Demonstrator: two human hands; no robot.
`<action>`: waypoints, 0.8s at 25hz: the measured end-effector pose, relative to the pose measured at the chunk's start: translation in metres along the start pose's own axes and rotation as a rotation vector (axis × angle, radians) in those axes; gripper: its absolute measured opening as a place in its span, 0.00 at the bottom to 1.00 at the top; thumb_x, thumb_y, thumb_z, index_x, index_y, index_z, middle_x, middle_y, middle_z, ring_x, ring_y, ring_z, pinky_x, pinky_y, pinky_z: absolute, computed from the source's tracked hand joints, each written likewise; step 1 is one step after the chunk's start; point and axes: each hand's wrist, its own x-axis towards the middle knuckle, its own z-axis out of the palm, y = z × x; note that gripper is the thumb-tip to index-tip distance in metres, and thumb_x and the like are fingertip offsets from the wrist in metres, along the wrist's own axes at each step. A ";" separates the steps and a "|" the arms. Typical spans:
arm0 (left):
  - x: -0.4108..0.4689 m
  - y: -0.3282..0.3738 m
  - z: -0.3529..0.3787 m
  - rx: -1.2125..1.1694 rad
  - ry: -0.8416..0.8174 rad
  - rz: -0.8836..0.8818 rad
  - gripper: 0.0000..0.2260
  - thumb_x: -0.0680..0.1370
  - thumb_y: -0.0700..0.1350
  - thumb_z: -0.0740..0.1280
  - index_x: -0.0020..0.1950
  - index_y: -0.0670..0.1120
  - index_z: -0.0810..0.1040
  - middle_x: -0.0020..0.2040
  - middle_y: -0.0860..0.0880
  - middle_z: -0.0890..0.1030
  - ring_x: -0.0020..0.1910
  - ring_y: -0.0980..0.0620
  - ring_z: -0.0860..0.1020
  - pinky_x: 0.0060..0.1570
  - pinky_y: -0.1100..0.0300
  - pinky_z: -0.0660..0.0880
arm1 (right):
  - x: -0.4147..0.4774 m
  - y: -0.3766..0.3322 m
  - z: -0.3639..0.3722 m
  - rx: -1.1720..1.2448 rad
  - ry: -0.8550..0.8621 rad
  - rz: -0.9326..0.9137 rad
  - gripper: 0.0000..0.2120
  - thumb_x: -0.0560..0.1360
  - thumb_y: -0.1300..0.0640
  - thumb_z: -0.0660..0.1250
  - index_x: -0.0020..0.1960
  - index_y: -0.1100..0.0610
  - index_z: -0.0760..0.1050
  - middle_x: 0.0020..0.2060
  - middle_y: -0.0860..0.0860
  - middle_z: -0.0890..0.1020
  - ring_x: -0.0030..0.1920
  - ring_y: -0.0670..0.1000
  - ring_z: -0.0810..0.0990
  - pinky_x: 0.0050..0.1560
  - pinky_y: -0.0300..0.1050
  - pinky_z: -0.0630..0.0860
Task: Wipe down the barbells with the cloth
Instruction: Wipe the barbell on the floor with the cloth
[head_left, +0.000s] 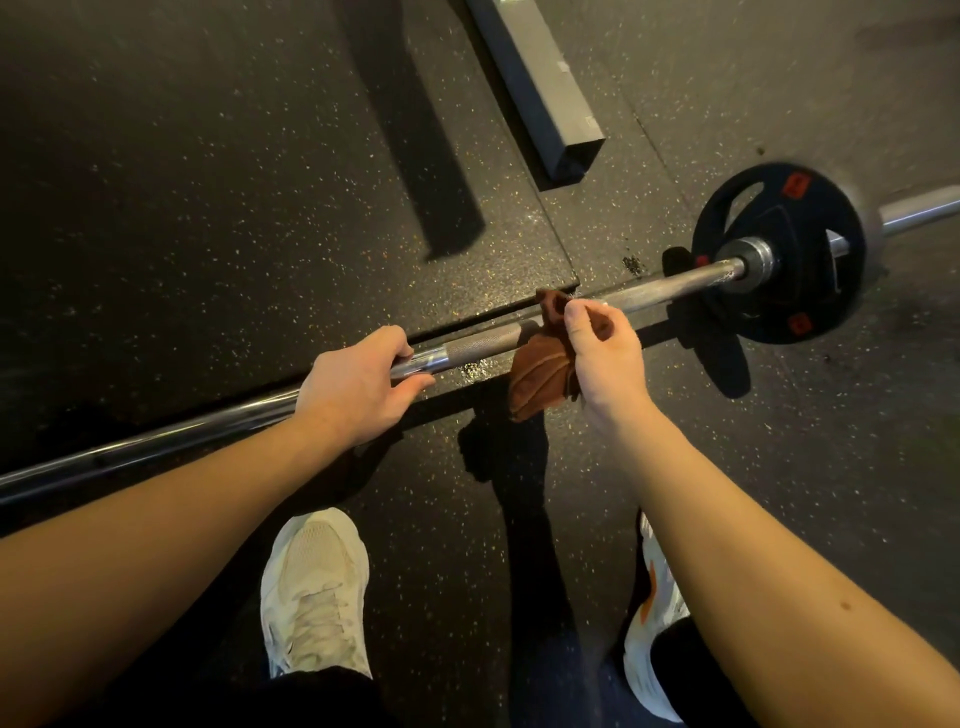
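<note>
A steel barbell runs from the lower left to the upper right, just above the floor. A black weight plate with red marks sits on its right end. My left hand grips the bar near the middle, fingers curled over it and thumb underneath. A brown cloth is draped over the bar just to the right of that hand. My right hand pinches the cloth's upper part between thumb and fingers, right at the bar. The cloth's lower part hangs in front of the bar.
The floor is black speckled rubber matting, with a raised mat edge just behind the bar. A grey metal beam lies on the floor at the top centre. My two white shoes stand below the bar.
</note>
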 end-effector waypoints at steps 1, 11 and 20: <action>0.000 0.000 0.000 0.001 -0.002 0.003 0.13 0.78 0.62 0.69 0.53 0.61 0.67 0.44 0.57 0.78 0.36 0.59 0.77 0.34 0.64 0.69 | 0.004 -0.002 -0.003 0.062 -0.037 0.013 0.16 0.77 0.57 0.74 0.61 0.57 0.75 0.56 0.55 0.82 0.56 0.54 0.84 0.61 0.52 0.80; 0.001 0.000 0.002 0.014 0.008 0.006 0.13 0.78 0.62 0.69 0.54 0.59 0.68 0.43 0.57 0.79 0.37 0.59 0.77 0.34 0.62 0.70 | 0.022 0.000 -0.002 -0.680 0.294 -0.288 0.18 0.81 0.55 0.67 0.69 0.47 0.71 0.62 0.48 0.66 0.61 0.51 0.73 0.61 0.49 0.74; 0.000 0.004 0.001 0.026 -0.001 0.001 0.13 0.79 0.61 0.69 0.54 0.60 0.67 0.43 0.58 0.78 0.36 0.59 0.77 0.32 0.66 0.67 | -0.019 0.025 0.044 -0.682 0.127 -0.403 0.10 0.81 0.60 0.67 0.61 0.56 0.81 0.56 0.49 0.70 0.58 0.50 0.73 0.65 0.48 0.74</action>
